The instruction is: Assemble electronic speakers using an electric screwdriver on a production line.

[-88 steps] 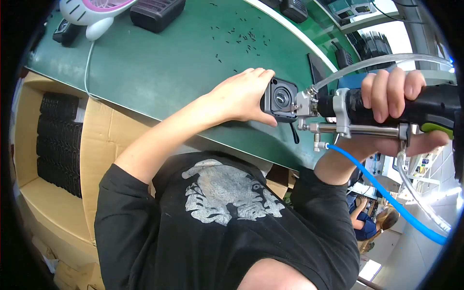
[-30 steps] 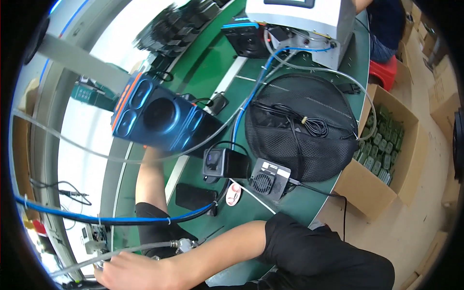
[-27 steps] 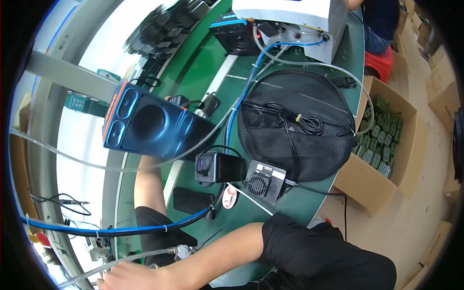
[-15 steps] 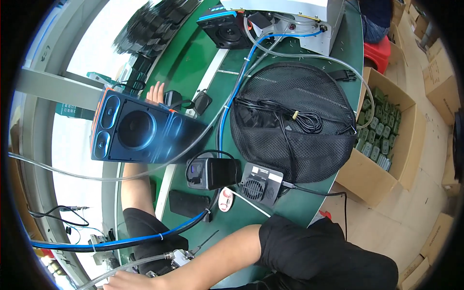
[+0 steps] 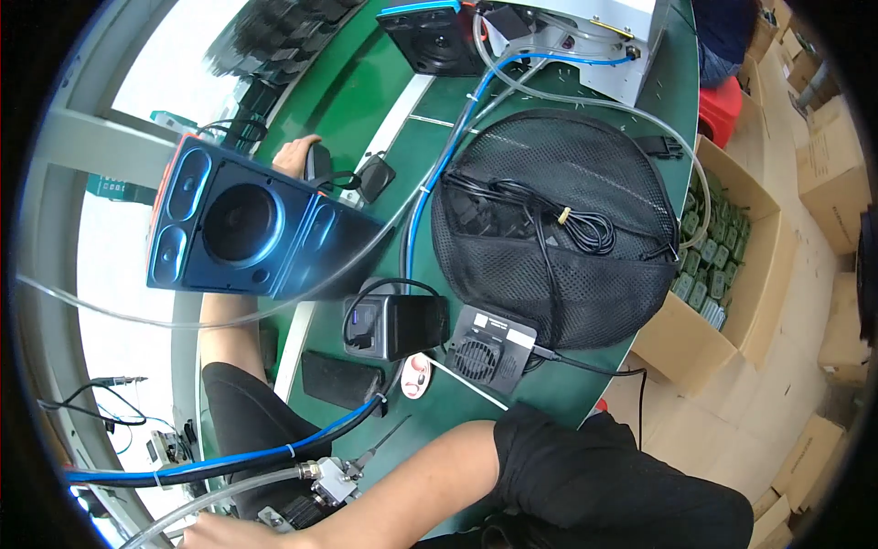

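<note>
A dark blue speaker box point(image 5: 297, 233) with round cones and an orange edge covers part of my left forearm. Beyond its far edge shows my left hand point(image 5: 293, 156), fingers bent and together against a small black block point(image 5: 316, 163); the rest of its grip is hidden behind the speaker. A short cable joins the block to another black piece point(image 5: 376, 177). My right arm crosses the near side, and my right hand point(image 5: 229, 531) is at the lower edge, fingers mostly cut off. Beside it lies a metal dispensing valve point(image 5: 337, 482) with a thin needle and a clear hose.
On the green table are a round black mesh bag point(image 5: 585, 284) with a coiled cable, a black charger box point(image 5: 412, 327), a fan unit point(image 5: 480, 355), a black phone-like slab point(image 5: 340, 381) and a pink-white case point(image 5: 415, 376). Hoses point(image 5: 422, 197) cross above. A carton point(image 5: 773, 274) holds green parts.
The fingers of my left hand have gone from raised and spread to bent against the black block. The whole view has shifted a little; my right arm keeps nearly the same pose.
</note>
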Motion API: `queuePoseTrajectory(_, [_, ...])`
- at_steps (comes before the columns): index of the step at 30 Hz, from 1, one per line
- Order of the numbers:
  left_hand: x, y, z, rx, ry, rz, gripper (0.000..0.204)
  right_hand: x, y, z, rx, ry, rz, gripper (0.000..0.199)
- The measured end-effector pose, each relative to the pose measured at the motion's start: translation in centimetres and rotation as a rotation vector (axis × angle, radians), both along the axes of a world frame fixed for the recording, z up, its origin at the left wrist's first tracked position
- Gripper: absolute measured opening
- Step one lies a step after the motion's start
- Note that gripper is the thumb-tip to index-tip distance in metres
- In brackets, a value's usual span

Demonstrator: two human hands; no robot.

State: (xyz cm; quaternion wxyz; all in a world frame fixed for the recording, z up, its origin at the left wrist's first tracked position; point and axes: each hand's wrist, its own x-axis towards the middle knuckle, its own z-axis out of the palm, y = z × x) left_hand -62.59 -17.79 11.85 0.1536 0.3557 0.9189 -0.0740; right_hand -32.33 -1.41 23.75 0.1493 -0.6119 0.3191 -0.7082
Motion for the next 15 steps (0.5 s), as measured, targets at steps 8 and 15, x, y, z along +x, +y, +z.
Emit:
queuePoseTrajectory(8, [12.9,-6.3,5.4,-0.149,0.095,0.183,0.081,1.4,-1.1,-0.7,0.011,0.105,0.092,0.055])
queuePoseTrajectory(15, [43.3,-5.5,10.6,-0.342,0.1,0.714,0.078,-1.4,-1.8,-0.2,-0.008,0.134,0.0,0.052])
